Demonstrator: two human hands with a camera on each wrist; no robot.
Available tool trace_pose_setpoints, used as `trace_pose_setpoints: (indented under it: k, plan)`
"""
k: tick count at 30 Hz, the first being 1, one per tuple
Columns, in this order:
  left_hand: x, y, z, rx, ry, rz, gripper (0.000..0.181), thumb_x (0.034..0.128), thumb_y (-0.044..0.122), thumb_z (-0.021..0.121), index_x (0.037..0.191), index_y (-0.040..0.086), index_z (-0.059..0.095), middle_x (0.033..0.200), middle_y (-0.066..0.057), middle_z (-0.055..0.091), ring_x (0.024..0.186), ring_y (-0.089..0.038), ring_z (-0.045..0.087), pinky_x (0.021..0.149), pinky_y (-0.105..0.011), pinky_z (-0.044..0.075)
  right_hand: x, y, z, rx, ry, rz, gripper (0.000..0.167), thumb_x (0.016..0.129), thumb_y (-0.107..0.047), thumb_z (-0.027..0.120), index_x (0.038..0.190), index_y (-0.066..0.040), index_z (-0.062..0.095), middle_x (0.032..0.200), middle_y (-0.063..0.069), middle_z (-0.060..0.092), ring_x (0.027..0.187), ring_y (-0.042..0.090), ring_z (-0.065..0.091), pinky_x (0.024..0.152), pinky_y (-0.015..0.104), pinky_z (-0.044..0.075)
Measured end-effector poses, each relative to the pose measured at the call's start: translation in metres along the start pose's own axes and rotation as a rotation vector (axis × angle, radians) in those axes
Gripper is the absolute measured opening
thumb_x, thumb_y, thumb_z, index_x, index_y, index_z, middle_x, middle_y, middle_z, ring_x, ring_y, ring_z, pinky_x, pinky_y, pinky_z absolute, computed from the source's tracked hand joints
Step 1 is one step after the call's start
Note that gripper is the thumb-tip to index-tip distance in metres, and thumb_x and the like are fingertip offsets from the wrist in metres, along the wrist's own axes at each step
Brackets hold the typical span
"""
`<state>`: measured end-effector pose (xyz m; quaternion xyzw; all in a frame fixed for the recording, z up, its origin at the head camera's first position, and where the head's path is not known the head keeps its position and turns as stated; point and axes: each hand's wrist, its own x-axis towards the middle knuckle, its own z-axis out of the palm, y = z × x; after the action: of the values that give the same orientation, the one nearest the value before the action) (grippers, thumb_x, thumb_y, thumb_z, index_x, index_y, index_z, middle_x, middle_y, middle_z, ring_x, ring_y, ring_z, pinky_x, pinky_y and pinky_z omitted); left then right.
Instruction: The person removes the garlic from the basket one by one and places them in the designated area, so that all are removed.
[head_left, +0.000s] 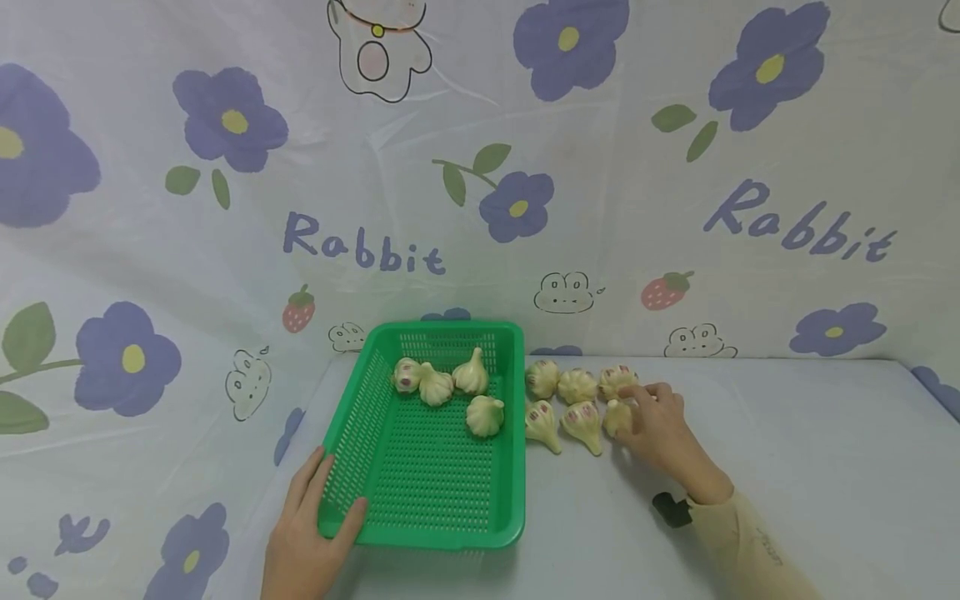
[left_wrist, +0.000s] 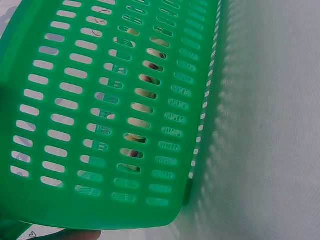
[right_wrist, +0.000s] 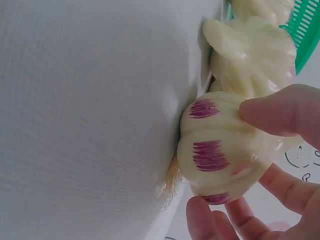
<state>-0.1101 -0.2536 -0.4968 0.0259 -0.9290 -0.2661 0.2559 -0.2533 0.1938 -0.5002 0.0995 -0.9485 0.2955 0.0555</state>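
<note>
The garlic bulb (right_wrist: pixel 215 145) at the right hand's (head_left: pixel 660 429) fingertips looks smooth and waxy, faintly glossy, its purple patches streaky as if brushed on; the root tuft (right_wrist: pixel 172 182) under it is dry and fibrous. The neighbouring bulbs (head_left: pixel 582 423), to that hand's left, have the same smooth, lightly shining skin. Against the left hand (head_left: pixel 307 533) stands a basket (head_left: pixel 519 450) of green plastic, smooth with a soft sheen, its walls pierced by slots. The table (head_left: pixel 787 433) beneath the hands is matt, finely ribbed close up. Beyond them, the printed backdrop (head_left: pixel 615 208) looks like thin, creased sheeting, slightly shiny; the right hand's sleeve (head_left: pixel 750 542) is matt cloth.
</note>
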Motion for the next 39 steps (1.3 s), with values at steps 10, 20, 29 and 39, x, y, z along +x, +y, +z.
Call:
trace_pose_setpoints:
  k: [10, 20, 29, 39]
  plan:
    - [-0.001, -0.001, 0.0, 0.0, -0.004, -0.012, 0.07, 0.0935, 0.036, 0.077, 0.152, 0.008, 0.052, 0.16, -0.006, 0.046, 0.137, -0.038, 0.056, 0.094, -0.06, 0.057, 0.002, -0.003, -0.004, -0.02, -0.009, 0.013, 0.056, 0.087, -0.015, 0.081, 0.135, 0.003, 0.057, 0.132, 0.037, 0.042, 0.118, 0.051, 0.041, 0.085, 0.059, 0.049]
    - [-0.001, -0.003, 0.0, -0.004, -0.012, -0.005, 0.069, 0.0953, 0.039, 0.075, 0.153, 0.008, 0.051, 0.161, -0.007, 0.045, 0.136, -0.04, 0.057, 0.092, -0.061, 0.057, -0.002, -0.024, -0.022, -0.003, 0.021, -0.011, 0.059, 0.087, -0.017, 0.078, 0.139, -0.001, 0.055, 0.138, 0.033, 0.04, 0.126, 0.051, 0.037, 0.092, 0.065, 0.048]
    - [0.001, -0.005, 0.0, -0.01, -0.018, 0.019, 0.068, 0.0928, 0.027, 0.076, 0.153, 0.01, 0.051, 0.162, -0.007, 0.045, 0.13, -0.041, 0.061, 0.089, -0.059, 0.059, -0.014, -0.051, -0.035, 0.029, 0.018, -0.057, 0.061, 0.087, -0.019, 0.075, 0.143, -0.004, 0.055, 0.142, 0.029, 0.041, 0.127, 0.045, 0.037, 0.092, 0.062, 0.049]
    - [0.0, -0.005, 0.001, 0.001, -0.023, 0.018, 0.067, 0.0924, 0.026, 0.075, 0.153, 0.011, 0.051, 0.161, -0.007, 0.045, 0.123, -0.041, 0.066, 0.083, -0.056, 0.061, -0.021, -0.076, -0.041, 0.057, 0.051, -0.133, 0.052, 0.089, -0.019, 0.078, 0.137, -0.006, 0.059, 0.141, 0.026, 0.043, 0.13, 0.045, 0.038, 0.093, 0.063, 0.049]
